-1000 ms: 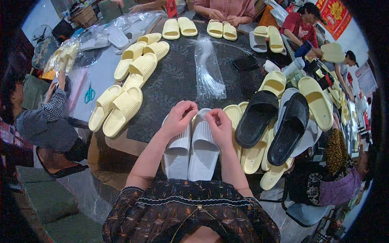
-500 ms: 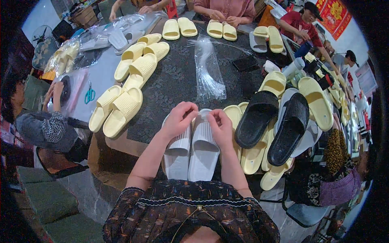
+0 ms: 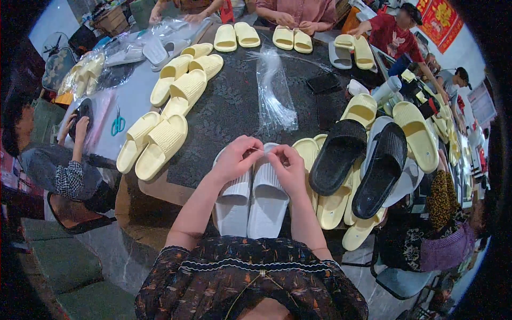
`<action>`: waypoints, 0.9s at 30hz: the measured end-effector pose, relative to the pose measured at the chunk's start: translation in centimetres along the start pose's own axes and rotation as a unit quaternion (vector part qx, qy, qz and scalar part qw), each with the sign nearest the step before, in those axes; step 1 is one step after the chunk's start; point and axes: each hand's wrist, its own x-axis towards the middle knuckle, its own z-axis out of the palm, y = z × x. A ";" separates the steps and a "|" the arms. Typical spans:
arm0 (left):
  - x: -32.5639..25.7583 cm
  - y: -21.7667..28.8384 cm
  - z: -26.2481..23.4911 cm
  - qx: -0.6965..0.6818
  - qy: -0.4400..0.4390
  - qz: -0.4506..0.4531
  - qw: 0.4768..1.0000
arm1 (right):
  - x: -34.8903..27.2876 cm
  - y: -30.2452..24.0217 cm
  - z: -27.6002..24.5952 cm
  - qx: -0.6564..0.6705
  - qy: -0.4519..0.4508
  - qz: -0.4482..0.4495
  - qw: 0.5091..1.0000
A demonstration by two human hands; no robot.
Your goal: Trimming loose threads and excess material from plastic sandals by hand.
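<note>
A pair of pale grey slide slippers stands side by side at the table's near edge, a left slipper (image 3: 233, 200) and a right slipper (image 3: 270, 200), toes pointing away from me. Over their toe ends, my left hand (image 3: 237, 158) and my right hand (image 3: 287, 168) meet with fingertips pinched. A thin pale strand (image 3: 258, 150) shows between them, and both hands appear to grip it. How it runs through the fingers is too small to make out. Further off lies a clear plastic bag (image 3: 276, 98) with a bundle of fine transparent strands.
Cream slippers (image 3: 161, 146) line the left side. On the right, black slippers (image 3: 338, 157) lie piled over cream and grey ones. A dark phone-like slab (image 3: 323, 82) and a bottle (image 3: 386, 88) are beyond. Teal scissors (image 3: 118, 124) lie left. Several co-workers sit around.
My fingertips have shifted slightly and the strand shows between them. At left a co-worker turns a dark slipper; at far right another reaches toward cream slippers. The grey pair stays put.
</note>
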 end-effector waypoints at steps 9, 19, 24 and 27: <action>-0.1 -0.1 -0.2 -0.022 -0.002 -0.022 1.000 | 0.0 -0.6 -0.1 0.024 -0.009 0.011 1.000; 0.0 -0.8 0.0 -0.081 0.062 -0.065 0.993 | 0.0 -0.3 0.0 0.014 0.008 0.033 0.999; 0.2 -0.1 -0.1 -0.013 0.014 0.022 1.000 | 0.0 0.3 -0.1 0.008 0.000 -0.012 1.000; 0.1 0.3 -0.3 -0.017 0.074 0.005 0.997 | 0.1 -0.4 0.1 0.048 0.036 0.053 0.997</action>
